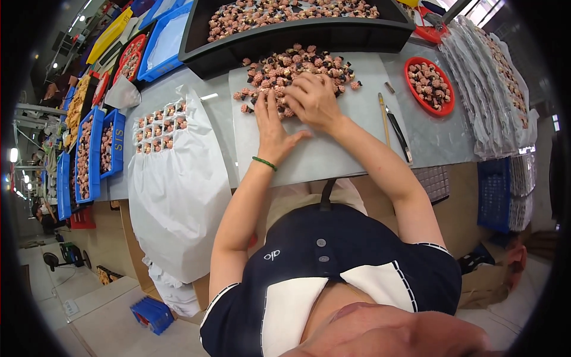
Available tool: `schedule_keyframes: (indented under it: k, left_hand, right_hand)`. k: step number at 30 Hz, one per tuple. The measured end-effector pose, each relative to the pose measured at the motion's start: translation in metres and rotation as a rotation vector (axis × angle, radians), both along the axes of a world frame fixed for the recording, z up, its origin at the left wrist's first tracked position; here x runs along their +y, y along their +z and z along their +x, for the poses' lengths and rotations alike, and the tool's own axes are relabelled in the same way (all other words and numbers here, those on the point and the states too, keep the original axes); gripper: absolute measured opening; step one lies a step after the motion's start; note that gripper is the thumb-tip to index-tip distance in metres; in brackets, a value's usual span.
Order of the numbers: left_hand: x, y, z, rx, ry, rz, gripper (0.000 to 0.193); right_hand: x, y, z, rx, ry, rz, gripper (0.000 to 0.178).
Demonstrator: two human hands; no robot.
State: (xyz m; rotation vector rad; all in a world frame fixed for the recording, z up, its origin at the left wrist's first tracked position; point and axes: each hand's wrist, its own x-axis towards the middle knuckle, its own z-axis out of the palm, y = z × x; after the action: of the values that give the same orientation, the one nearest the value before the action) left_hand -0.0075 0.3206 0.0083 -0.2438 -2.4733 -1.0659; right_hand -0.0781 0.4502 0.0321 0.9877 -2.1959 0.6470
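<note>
A loose pile of small pink-and-black figurines point(297, 64) lies on a pale sheet point(357, 131) in front of me. My left hand point(275, 126) rests at the pile's near left edge, fingers stretched out and thumb spread to the side. Just right of it, my right hand point(315, 102) lies over the near side of the pile with its fingers bent and apart, their tips among the figurines. Neither hand shows a figurine gripped in it, though the pieces under the right fingers are partly hidden.
Beyond the pile stands a large black tray point(351, 38) of figurines. To the left, a white sheet partly covers a compartment tray point(160, 128). A tweezers-like tool point(399, 134), a thin stick point(384, 119), a red bowl point(410, 89) and stacked plastic trays point(476, 89) are on the right.
</note>
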Motion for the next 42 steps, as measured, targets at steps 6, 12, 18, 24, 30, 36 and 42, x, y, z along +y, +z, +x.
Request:
schedule_keyframes:
  k: [6,12,18,24,30,36,42]
  left_hand:
    - [0.019,-0.002,0.022,-0.022,0.006,-0.209,0.089]
    - [0.011,-0.002,0.041,-0.09,-0.068,-0.241,0.072]
    - [0.0,0.0,0.054,-0.112,-0.163,-0.214,0.072]
    - [0.014,-0.002,0.045,-0.123,-0.264,-0.194,0.073]
    - [0.001,-0.01,0.051,-0.2,-0.112,-0.323,0.068]
    - [0.0,-0.009,0.054,-0.244,-0.124,-0.269,0.059]
    - [0.005,-0.01,0.054,-0.095,-0.056,-0.172,0.048]
  right_hand:
    - [0.012,-0.011,0.04,-0.14,0.038,0.122,0.023]
    - [0.036,-0.003,0.059,-0.272,0.152,0.173,0.043]
    - [0.053,-0.013,0.069,-0.457,0.232,0.065,0.052]
    - [0.058,0.0,0.067,-0.45,0.18,-0.009,0.047]
    - [0.091,-0.002,0.07,-0.651,-0.06,-0.273,0.032]
    - [0.085,-0.012,0.072,-0.652,-0.06,-0.236,0.03]
    - [0.065,-0.023,0.066,-0.398,0.023,-0.065,0.027]
